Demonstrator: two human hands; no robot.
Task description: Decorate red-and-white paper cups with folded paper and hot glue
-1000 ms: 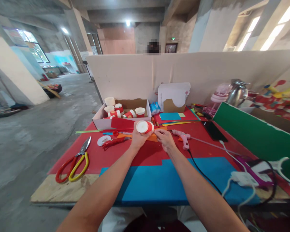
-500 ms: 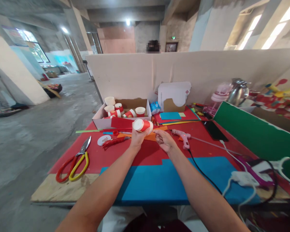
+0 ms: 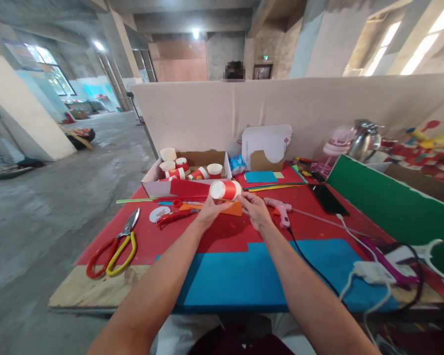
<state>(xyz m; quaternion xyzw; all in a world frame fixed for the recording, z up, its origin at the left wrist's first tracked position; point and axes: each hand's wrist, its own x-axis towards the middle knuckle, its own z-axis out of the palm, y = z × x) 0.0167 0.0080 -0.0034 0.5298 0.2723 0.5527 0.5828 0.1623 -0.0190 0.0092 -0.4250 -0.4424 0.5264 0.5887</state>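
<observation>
A red-and-white paper cup (image 3: 225,190) lies on its side in the air above the red table, its white base facing left. My left hand (image 3: 210,211) supports it from below with fingers curled round it. My right hand (image 3: 256,210) touches the cup's right end with its fingertips pinched on the rim. An orange paper piece (image 3: 233,209) lies on the table just under both hands.
Behind the hands stands an open cardboard box (image 3: 153,183) with several similar cups. Red-and-yellow scissors (image 3: 113,246) lie at the left, a red cutter (image 3: 175,217) nearer. A pink glue gun (image 3: 281,211) with a black cord lies right. Coloured sheets, a phone, a green board (image 3: 388,207) sit at right.
The cup has turned and shifted slightly right, now lying more level, and my right hand has risen from the table to meet its right end.
</observation>
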